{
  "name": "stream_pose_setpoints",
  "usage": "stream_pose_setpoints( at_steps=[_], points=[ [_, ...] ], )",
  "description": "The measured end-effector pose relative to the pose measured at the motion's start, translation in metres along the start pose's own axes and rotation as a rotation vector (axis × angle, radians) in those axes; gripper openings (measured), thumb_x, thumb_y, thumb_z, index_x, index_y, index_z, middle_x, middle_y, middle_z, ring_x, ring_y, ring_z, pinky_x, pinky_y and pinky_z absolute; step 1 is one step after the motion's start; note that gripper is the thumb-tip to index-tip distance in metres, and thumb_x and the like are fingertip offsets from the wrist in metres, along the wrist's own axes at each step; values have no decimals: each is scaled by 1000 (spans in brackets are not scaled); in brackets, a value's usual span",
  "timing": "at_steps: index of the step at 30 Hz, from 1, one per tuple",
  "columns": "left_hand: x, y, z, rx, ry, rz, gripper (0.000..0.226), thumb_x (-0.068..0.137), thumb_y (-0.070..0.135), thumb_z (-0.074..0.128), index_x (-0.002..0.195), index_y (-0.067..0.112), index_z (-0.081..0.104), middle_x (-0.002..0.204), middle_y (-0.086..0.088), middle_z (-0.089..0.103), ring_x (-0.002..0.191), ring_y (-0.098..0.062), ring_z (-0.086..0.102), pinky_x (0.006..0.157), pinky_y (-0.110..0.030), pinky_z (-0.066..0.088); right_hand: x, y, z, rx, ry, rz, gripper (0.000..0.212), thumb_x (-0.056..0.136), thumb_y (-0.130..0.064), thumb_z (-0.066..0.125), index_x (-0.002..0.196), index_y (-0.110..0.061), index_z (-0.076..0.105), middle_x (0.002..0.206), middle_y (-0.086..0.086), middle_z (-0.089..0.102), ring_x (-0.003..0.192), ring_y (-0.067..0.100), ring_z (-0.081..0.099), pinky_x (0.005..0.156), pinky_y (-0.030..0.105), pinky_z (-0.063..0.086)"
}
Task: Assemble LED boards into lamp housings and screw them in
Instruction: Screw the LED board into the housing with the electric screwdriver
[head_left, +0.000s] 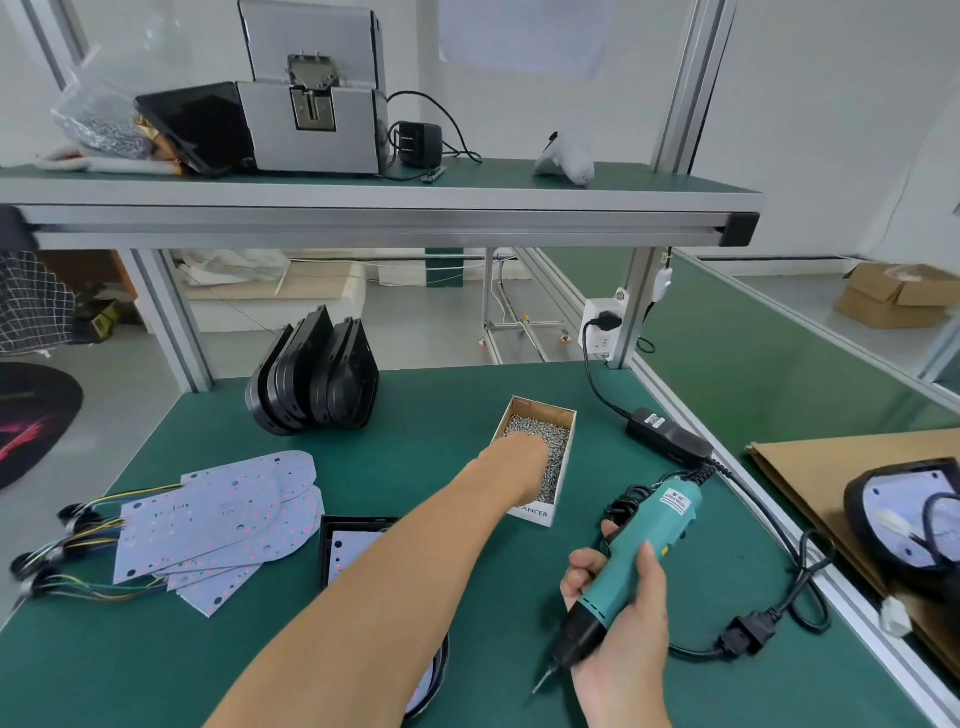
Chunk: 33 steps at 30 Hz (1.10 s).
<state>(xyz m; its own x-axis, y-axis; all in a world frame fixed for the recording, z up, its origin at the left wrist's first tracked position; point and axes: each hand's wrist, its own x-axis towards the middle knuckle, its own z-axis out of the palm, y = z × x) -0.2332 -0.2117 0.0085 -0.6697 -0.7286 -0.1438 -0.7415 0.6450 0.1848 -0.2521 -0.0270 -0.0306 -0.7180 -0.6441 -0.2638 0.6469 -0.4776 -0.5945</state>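
My left hand (517, 460) reaches into a small cardboard box (567, 434) full of silver screws (540, 431); its fingers dip among the screws and are hidden. My right hand (631, 644) grips a teal electric screwdriver (639, 551), bit pointing down and left above the green mat. Under my left forearm lies a black lamp housing (328, 545) with an LED board (347, 551) in it, mostly covered. Several loose LED boards (218, 519) with coloured wires lie to the left. Empty black housings (317, 374) stand stacked at the back.
The screwdriver's cable and power brick (667, 434) run along the right edge to a socket (602, 327). A lamp housing with a board (904, 519) rests on cardboard at the right. An overhead shelf (363, 208) carries a grey machine and bags.
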Motion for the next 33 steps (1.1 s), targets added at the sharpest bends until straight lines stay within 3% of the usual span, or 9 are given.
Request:
stream_pose_setpoints(
  at_steps=[3, 8, 11, 13, 18, 21, 24, 29, 33],
  points=[
    [-1, 2, -2, 14, -35, 9, 22, 90, -8, 48, 100, 9, 56, 95, -6, 52, 87, -31, 56, 67, -38, 44, 0, 1, -1, -64, -17, -7, 36, 106, -38, 52, 116, -8, 69, 72, 21, 63, 54, 20, 53, 50, 24, 51],
    [-1, -3, 3, -33, 16, 26, 21, 90, -6, 49, 79, 11, 47, 84, -6, 50, 77, -29, 55, 56, -36, 39, -1, 2, -1, -145, -35, -34, 36, 107, -35, 49, 119, -5, 67, 73, 22, 62, 53, 20, 52, 49, 25, 49],
    [-2, -8, 9, -121, 76, 49, 6, 97, 4, 51, 97, 9, 53, 108, -11, 57, 91, -33, 60, 67, -40, 45, -3, 1, -1, -167, -33, -32, 36, 108, -36, 49, 119, -6, 67, 72, 20, 63, 52, 20, 52, 50, 24, 49],
    [-2, -11, 13, -192, 106, 72, 10, 103, 9, 47, 110, 5, 53, 118, -14, 53, 92, -31, 56, 73, -40, 42, -4, 1, -1, -169, -25, -29, 36, 108, -36, 49, 119, -6, 67, 72, 19, 63, 52, 19, 52, 50, 24, 49],
    [-9, -13, 6, -347, 211, 115, 23, 109, 11, 32, 106, 1, 53, 106, -13, 53, 87, -22, 47, 78, -37, 43, -5, 1, 1, -166, -17, -28, 37, 107, -35, 51, 121, -6, 67, 73, 20, 63, 53, 20, 52, 50, 24, 50],
    [-20, -14, 1, -662, 284, 33, 31, 108, 20, 31, 84, 10, 48, 79, -4, 51, 67, -17, 43, 57, -32, 40, -5, 0, -1, -140, -14, -27, 38, 107, -36, 52, 123, -5, 66, 72, 18, 63, 54, 18, 54, 50, 24, 50],
    [-35, -15, -3, -1082, 301, -54, 32, 103, 15, 37, 78, 8, 55, 65, -3, 51, 59, -17, 41, 52, -30, 37, -6, -1, -2, -97, -27, -19, 40, 106, -37, 51, 127, -6, 64, 72, 16, 64, 56, 17, 54, 51, 22, 51],
    [-98, -24, -8, -1865, 217, -59, 30, 108, 22, 53, 82, 9, 59, 71, -5, 57, 55, -13, 47, 45, -19, 36, -9, -1, 2, -138, -34, -41, 43, 108, -37, 47, 131, -4, 62, 72, 14, 63, 57, 18, 50, 51, 23, 47],
    [-164, -37, -4, -2111, 133, -127, 16, 102, 19, 59, 90, 7, 60, 80, -6, 59, 60, -12, 53, 48, -18, 43, -19, -1, 19, -47, -76, -13, 51, 107, -42, 48, 138, -3, 58, 76, 7, 61, 64, 16, 51, 66, 27, 41]
  ],
)
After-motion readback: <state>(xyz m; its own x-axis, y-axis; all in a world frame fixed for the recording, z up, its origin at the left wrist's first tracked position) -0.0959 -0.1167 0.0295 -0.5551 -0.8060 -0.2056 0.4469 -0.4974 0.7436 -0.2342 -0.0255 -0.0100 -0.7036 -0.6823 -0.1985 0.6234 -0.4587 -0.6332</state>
